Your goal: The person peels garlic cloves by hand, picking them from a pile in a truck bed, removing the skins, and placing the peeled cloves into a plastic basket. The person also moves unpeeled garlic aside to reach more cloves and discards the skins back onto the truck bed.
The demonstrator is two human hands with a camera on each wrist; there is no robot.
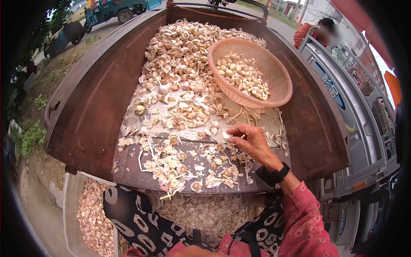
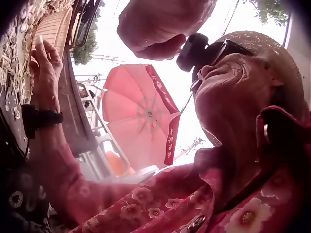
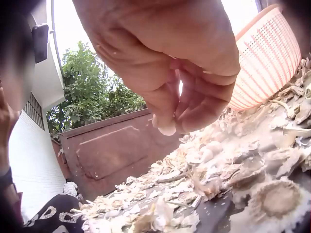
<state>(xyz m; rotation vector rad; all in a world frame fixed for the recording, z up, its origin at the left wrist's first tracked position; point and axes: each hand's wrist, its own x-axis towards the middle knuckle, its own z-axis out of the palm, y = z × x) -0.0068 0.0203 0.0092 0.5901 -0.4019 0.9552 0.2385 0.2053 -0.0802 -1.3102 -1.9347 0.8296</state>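
In the head view my right hand [image 1: 251, 143] pinches a pale peeled garlic clove [image 1: 226, 135] between thumb and fingertips, above the near part of the metal cart bed [image 1: 98, 124]. The same clove [image 2: 39, 39] shows white at the fingertips in the left wrist view. Just beyond the hand, a pink woven plastic basket [image 1: 280, 92] leans on the garlic heap and holds peeled cloves [image 1: 239, 73]. My left hand [image 2: 165, 24] is raised near the head in the left wrist view, outside the head view; its fingers are mostly hidden.
Unpeeled garlic [image 1: 180, 55] is heaped at the bed's far end. Dry stalks and skins [image 1: 171, 167] litter the near edge. Below left stands a white crate [image 1: 70, 214] of cloves. A grey vehicle [image 1: 342, 111] is parked at the right, with a person [image 1: 302, 34] behind it.
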